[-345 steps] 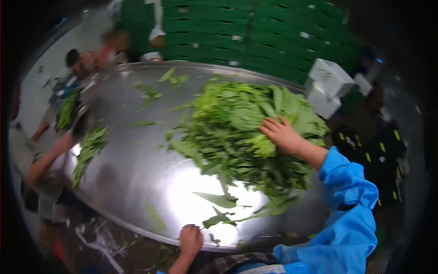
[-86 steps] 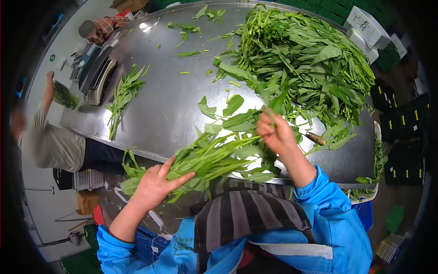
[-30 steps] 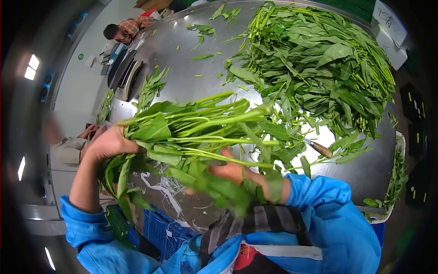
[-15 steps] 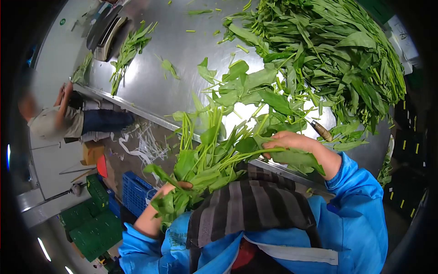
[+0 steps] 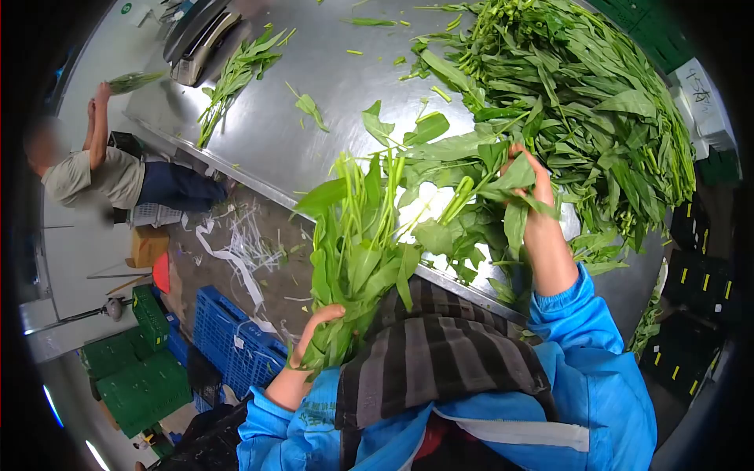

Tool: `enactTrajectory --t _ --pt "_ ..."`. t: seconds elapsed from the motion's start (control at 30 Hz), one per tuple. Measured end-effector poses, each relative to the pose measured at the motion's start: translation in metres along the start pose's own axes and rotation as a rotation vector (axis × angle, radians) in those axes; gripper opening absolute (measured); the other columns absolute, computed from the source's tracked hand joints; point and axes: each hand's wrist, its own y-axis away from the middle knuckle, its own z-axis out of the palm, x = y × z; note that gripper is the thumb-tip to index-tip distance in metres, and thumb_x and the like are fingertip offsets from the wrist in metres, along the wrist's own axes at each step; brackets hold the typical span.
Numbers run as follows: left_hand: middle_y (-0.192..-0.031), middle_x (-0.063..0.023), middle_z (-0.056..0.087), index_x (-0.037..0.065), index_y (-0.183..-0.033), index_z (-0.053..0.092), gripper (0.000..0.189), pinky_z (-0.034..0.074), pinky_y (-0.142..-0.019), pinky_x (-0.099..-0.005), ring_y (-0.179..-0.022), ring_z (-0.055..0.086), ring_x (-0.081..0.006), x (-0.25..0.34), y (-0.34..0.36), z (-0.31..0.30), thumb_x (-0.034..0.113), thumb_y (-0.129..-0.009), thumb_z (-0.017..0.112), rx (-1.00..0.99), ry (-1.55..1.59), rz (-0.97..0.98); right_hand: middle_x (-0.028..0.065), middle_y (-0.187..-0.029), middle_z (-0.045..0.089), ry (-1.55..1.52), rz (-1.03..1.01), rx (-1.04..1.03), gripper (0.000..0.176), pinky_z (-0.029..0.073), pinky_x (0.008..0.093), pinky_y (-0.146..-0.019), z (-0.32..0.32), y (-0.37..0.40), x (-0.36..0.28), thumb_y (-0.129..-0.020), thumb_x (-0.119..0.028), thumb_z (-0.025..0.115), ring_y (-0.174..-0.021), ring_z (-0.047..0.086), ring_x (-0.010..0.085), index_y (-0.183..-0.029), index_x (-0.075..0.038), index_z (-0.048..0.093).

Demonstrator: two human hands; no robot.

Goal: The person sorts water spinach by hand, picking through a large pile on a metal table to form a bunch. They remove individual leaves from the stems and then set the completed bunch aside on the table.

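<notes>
Your left hand (image 5: pixel 312 326) grips a long-stemmed, leafy green bunch (image 5: pixel 363 263); your right hand (image 5: pixel 540 192) pinches broad green leaves (image 5: pixel 515 174). Slack left grip could drop stems.

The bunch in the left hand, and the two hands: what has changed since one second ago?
The left hand has drawn the bunch in toward the striped cloth; its stems, pointing right then, now point away from the body. The right hand has left the bunch's side, reaching over the table with leaves in its grasp. Unchanged: the left hand's hold, the big heap.
</notes>
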Motion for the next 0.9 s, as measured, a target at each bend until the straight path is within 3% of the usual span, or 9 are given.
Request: enactTrajectory --t 0.03,0.1,0.17,0.23,0.27,0.37,0.5,0.7,0.9 --pt "-0.121 -0.0165 0.052 -0.002 -0.125 0.043 0.048 0.045 -0.088 -0.0350 -0.103 0.055 -0.0237 -0.007 0.003 -0.010 0.016 -0.081 0.050 0.082 -0.054 -0.021 0.0005 -0.060 0.054 0.024 -0.063 -0.104 0.021 0.022 0.0201 -0.038 -0.014 -0.014 0.000 -0.081 -0.033 0.061 -0.044 0.044 0.0079 -0.090 -0.014 0.059" --pt "-0.117 -0.0170 0.054 -0.003 -0.121 0.046 0.044 0.045 -0.088 -0.0350 -0.101 0.056 -0.0239 0.016 -0.010 0.038 0.015 -0.081 0.050 0.368 0.224 -0.150 0.0017 -0.064 0.055 -0.128 -0.331 0.141 0.018 0.029 0.0203 -0.038 0.019 0.011 -0.029 -0.082 -0.029 0.061 -0.045 0.044 0.0081 -0.091 -0.014 0.057" --pt "-0.107 -0.0158 0.059 -0.003 -0.117 0.050 0.040 0.049 -0.080 -0.0346 -0.091 0.060 -0.0235 0.035 -0.011 0.047 0.012 -0.080 0.051 0.371 0.256 -0.203 -0.0006 -0.064 0.054 -0.247 -0.378 -0.236 0.022 0.029 0.0193 -0.039 -0.034 -0.022 -0.080 -0.082 -0.033 0.062 -0.047 0.045 0.0072 -0.091 -0.014 0.056" --pt "-0.104 -0.0153 0.061 -0.003 -0.117 0.050 0.040 0.051 -0.075 -0.0342 -0.087 0.062 -0.0234 0.030 0.002 -0.002 0.011 -0.079 0.052 0.326 0.206 -0.351 -0.0019 -0.064 0.053 0.415 -0.268 -0.264 0.025 0.030 0.0222 -0.039 -0.027 -0.005 -0.103 -0.082 -0.039 0.060 -0.049 0.048 0.0064 -0.088 -0.015 0.057" --pt "-0.099 -0.0150 0.063 -0.004 -0.116 0.051 0.039 0.053 -0.069 -0.0337 -0.081 0.064 -0.0232 0.031 0.004 -0.008 0.010 -0.079 0.052 0.466 0.093 -0.404 -0.0022 -0.063 0.054 0.743 -0.245 0.014 0.031 0.032 0.0233 -0.041 -0.005 0.012 -0.084 -0.081 -0.046 0.058 -0.049 0.048 0.0066 -0.083 -0.015 0.059" --pt "-0.100 -0.0161 0.063 -0.004 -0.116 0.050 0.039 0.053 -0.071 -0.0346 -0.082 0.064 -0.0245 0.029 0.004 -0.020 0.008 -0.080 0.051 0.427 0.235 -0.503 0.0064 -0.088 0.063 1.295 0.113 -0.222 0.052 0.046 0.0267 -0.060 0.023 0.046 -0.025 -0.074 -0.050 0.063 -0.073 0.059 0.0142 -0.100 -0.005 0.062" --pt "-0.113 -0.0167 0.057 0.000 -0.124 0.045 0.044 0.048 -0.086 -0.0381 -0.099 0.059 -0.0270 0.027 -0.005 0.004 0.013 -0.082 0.052 0.472 0.374 -0.427 0.0215 -0.110 0.056 1.592 -0.122 -0.494 0.076 0.046 0.0376 -0.083 0.041 0.076 0.083 -0.069 -0.050 0.068 -0.098 0.057 0.0324 -0.123 -0.002 0.045" --pt "-0.108 -0.0065 0.058 0.000 -0.120 0.047 0.054 0.044 -0.083 -0.0279 -0.096 0.055 -0.0151 0.021 -0.026 0.058 0.002 -0.070 0.069 0.393 -0.644 -0.225 0.0165 -0.080 0.062 1.823 -0.448 -0.720 0.036 0.048 0.0448 -0.063 0.035 0.056 0.125 -0.077 -0.023 0.060 -0.073 0.061 0.0352 -0.104 -0.001 0.051" --pt "-0.110 -0.0076 0.058 -0.001 -0.118 0.049 0.050 0.043 -0.085 -0.0289 -0.097 0.055 -0.0166 0.021 -0.020 0.057 -0.002 -0.071 0.066 0.508 -0.405 -0.110 0.0186 -0.076 0.060 1.620 -0.539 -0.731 0.016 0.048 0.0430 -0.063 0.033 0.052 0.075 -0.078 -0.011 0.058 -0.071 0.059 0.0365 -0.093 -0.003 0.058"
